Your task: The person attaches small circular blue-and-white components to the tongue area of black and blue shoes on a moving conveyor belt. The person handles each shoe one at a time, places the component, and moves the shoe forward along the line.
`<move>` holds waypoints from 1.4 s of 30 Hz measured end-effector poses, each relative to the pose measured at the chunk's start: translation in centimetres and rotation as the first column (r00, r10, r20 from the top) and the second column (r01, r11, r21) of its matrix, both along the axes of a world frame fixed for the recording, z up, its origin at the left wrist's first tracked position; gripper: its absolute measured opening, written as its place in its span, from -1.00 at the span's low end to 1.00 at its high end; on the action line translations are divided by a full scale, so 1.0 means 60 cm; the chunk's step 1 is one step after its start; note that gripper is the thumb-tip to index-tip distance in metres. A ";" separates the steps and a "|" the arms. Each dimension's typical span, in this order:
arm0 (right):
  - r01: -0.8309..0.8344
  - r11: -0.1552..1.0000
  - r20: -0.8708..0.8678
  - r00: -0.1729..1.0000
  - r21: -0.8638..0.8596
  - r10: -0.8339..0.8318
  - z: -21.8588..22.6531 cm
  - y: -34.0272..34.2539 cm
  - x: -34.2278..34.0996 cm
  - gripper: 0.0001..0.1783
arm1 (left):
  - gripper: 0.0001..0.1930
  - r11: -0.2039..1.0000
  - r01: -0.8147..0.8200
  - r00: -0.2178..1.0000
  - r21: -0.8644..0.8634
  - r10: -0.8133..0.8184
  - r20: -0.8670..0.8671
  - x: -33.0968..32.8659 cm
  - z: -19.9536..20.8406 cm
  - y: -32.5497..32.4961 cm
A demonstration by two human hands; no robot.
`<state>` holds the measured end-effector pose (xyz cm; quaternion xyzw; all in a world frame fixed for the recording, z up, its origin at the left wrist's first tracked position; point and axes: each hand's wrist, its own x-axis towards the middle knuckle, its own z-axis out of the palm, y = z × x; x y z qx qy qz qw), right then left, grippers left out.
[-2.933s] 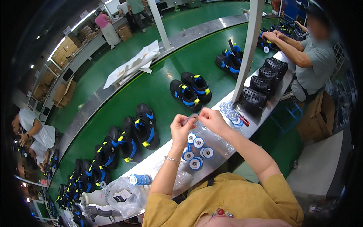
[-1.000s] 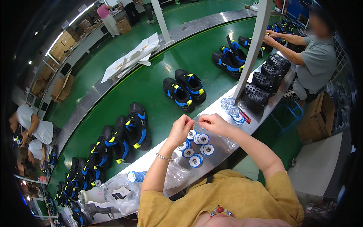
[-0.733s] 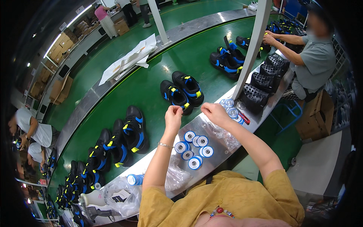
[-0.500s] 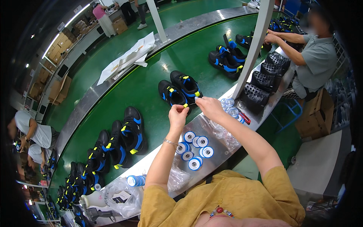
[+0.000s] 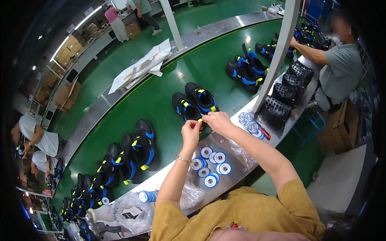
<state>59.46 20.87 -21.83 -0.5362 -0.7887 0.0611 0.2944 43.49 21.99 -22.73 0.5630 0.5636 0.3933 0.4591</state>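
A pair of black and blue shoes stands on the green belt, a left shoe (image 5: 184,105) and a right shoe (image 5: 200,96), heels toward me. My left hand (image 5: 191,131) pinches the yellow heel tab (image 5: 200,120) of the left shoe between thumb and fingertips. Beside it, my right hand (image 5: 218,121) has its fingers closed at the same tab, nearly meeting the left fingertips. Whatever the right fingers hold is too small to make out. Below the hands, several round blue-and-white labelled discs (image 5: 210,180) lie on a metal plate (image 5: 236,160).
More shoes (image 5: 143,144) line the belt (image 5: 161,90) at left; others stand farther right. A grey post (image 5: 277,60) rises right of my hands. Near it lie clear-topped discs (image 5: 250,123), a red-handled tool (image 5: 264,133) and black perforated forms (image 5: 276,109). A co-worker (image 5: 341,68) works at right.
My right hand has come in to the heel tab, closing the gap to my left hand. The view has shifted slightly. At right, the co-worker's arms have moved.
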 end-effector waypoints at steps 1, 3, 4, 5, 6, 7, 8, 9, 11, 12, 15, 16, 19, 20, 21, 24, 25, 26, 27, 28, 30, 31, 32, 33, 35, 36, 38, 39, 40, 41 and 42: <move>-0.011 0.999 0.014 1.000 -0.035 0.012 0.000 -0.001 0.000 -0.90 | -0.91 1.000 0.006 1.000 0.002 -0.006 0.018 -0.002 0.001 -0.003; -0.012 0.995 -0.016 1.000 -0.095 0.010 0.006 -0.001 -0.004 -0.88 | -0.91 1.000 -0.004 0.999 -0.001 0.004 0.032 -0.005 0.008 -0.002; 0.000 0.992 -0.059 0.998 -0.127 -0.008 0.012 -0.007 -0.005 -0.87 | -0.90 1.000 -0.004 0.999 -0.005 0.004 0.041 -0.006 0.012 -0.005; 0.011 0.987 -0.102 0.994 -0.160 -0.028 0.016 -0.009 -0.005 -0.85 | -0.90 0.999 -0.017 0.999 0.027 0.016 0.045 -0.009 0.015 -0.007; 0.006 0.990 -0.159 0.987 -0.144 -0.029 0.013 -0.007 -0.003 -0.84 | -0.90 0.998 -0.031 0.998 0.059 0.028 0.050 -0.015 0.018 -0.007; 0.005 0.992 -0.215 0.976 -0.130 -0.033 0.009 -0.008 0.001 -0.83 | -0.90 0.995 -0.041 0.998 0.089 0.037 0.054 -0.021 0.019 -0.008; 0.005 0.993 -0.270 0.962 -0.116 -0.036 0.006 -0.008 0.004 -0.81 | -0.89 0.975 -0.054 0.997 0.216 0.063 -0.034 -0.030 0.011 -0.002; 0.000 0.997 -0.291 0.957 -0.072 -0.021 0.006 -0.006 0.005 -0.82 | -0.89 0.941 -0.061 0.995 0.332 0.082 -0.051 -0.034 0.010 0.002; -0.009 1.000 -0.335 0.942 0.009 0.012 0.008 -0.002 0.004 -0.82 | -0.91 0.889 -0.057 0.994 0.454 0.094 -0.059 -0.031 0.025 0.002; -0.011 0.999 -0.371 0.929 0.030 0.021 0.011 -0.003 0.001 -0.83 | -0.92 0.884 -0.038 0.997 0.467 0.067 -0.047 -0.025 0.034 0.001; -0.025 0.998 -0.463 0.885 0.065 0.052 0.031 -0.003 -0.013 -0.86 | -0.93 0.881 0.020 1.000 0.473 -0.012 -0.019 -0.004 0.045 -0.001; -0.030 0.998 -0.487 0.872 0.050 0.051 0.033 -0.002 -0.016 -0.86 | -0.93 0.911 0.040 0.998 0.410 -0.054 0.023 0.003 0.043 0.000; -0.044 0.999 -0.587 0.809 -0.013 0.028 0.036 -0.003 -0.023 -0.89 | -0.95 0.967 0.101 0.986 0.232 -0.128 0.106 0.015 0.043 0.001; -0.050 0.998 -0.624 0.782 -0.037 0.016 0.036 -0.003 -0.024 -0.89 | -0.95 0.971 0.135 0.979 0.197 -0.162 0.128 0.015 0.036 0.004; -0.058 0.996 -0.642 0.766 -0.069 0.001 0.033 -0.001 -0.023 -0.90 | -0.95 0.972 0.170 0.969 0.162 -0.194 0.150 0.014 0.031 0.006; -0.091 0.983 -0.706 0.707 -0.161 -0.050 0.019 0.006 -0.017 -0.91 | -0.94 0.968 0.204 0.971 0.147 -0.219 0.099 0.010 0.026 0.008; -0.122 0.975 -0.731 0.680 -0.188 -0.056 0.016 0.007 -0.015 -0.90 | -0.94 0.967 0.205 0.971 0.153 -0.220 0.093 0.007 0.024 0.008; -0.153 0.965 -0.755 0.653 -0.214 -0.064 0.012 0.009 -0.013 -0.90 | -0.95 0.966 0.206 0.971 0.158 -0.221 0.087 0.005 0.022 0.008; -0.174 0.962 -0.775 0.629 -0.209 -0.055 0.006 0.011 -0.011 -0.90 | -0.95 0.965 0.206 0.972 0.164 -0.221 0.081 0.003 0.021 0.008; -0.195 0.960 -0.796 0.604 -0.203 -0.046 0.000 0.013 -0.009 -0.89 | -0.95 0.962 0.207 0.974 0.177 -0.220 0.057 0.003 0.020 0.006; -0.215 0.960 -0.817 0.576 -0.177 -0.021 -0.008 0.019 -0.010 -0.89 | -0.96 0.957 0.208 0.977 0.201 -0.215 0.011 0.006 0.019 0.003; -0.216 0.963 -0.819 0.574 -0.159 -0.007 -0.010 0.020 -0.012 -0.89 | -0.96 0.960 0.205 0.978 0.189 -0.210 0.006 0.006 0.022 0.001; -0.216 0.966 -0.820 0.572 -0.141 0.008 -0.012 0.020 -0.013 -0.89 | -0.96 0.960 0.198 0.979 0.197 -0.202 -0.001 0.006 0.023 -0.001; -0.215 0.966 -0.837 0.548 -0.146 -0.004 -0.013 0.020 -0.016 -0.89 | -0.95 0.960 0.191 0.981 0.205 -0.194 -0.008 0.004 0.024 -0.002; -0.209 0.966 -0.866 0.500 -0.153 -0.029 -0.010 0.018 -0.022 -0.91 | -0.94 0.954 0.151 0.989 0.257 -0.144 -0.047 0.001 0.024 -0.002; -0.231 0.956 -0.880 0.472 -0.182 -0.054 -0.011 0.017 -0.021 -0.91 | -0.94 0.946 0.117 0.992 0.301 -0.098 -0.078 -0.001 0.023 -0.002; -0.279 0.931 -0.904 0.415 -0.236 -0.105 -0.014 0.016 -0.020 -0.92 | -0.93 0.941 0.077 0.995 0.329 -0.052 -0.085 -0.010 0.023 -0.001; -0.303 0.920 -0.910 0.398 -0.246 -0.112 -0.014 0.016 -0.020 -0.92 | -0.93 0.948 0.070 0.997 0.312 -0.054 -0.060 -0.015 0.025 0.000; -0.328 0.909 -0.916 0.383 -0.257 -0.121 -0.013 0.016 -0.019 -0.92 | -0.93 0.954 0.061 0.998 0.293 -0.053 -0.035 -0.021 0.026 0.000; -0.353 0.897 -0.921 0.367 -0.267 -0.130 -0.013 0.015 -0.019 -0.92 | -0.90 0.943 0.086 0.996 0.322 -0.079 -0.037 -0.031 0.014 0.007; -0.358 0.892 -0.922 0.362 -0.275 -0.139 -0.015 0.015 -0.020 -0.92 | -0.89 0.935 0.110 0.993 0.338 -0.093 -0.066 -0.037 0.009 0.007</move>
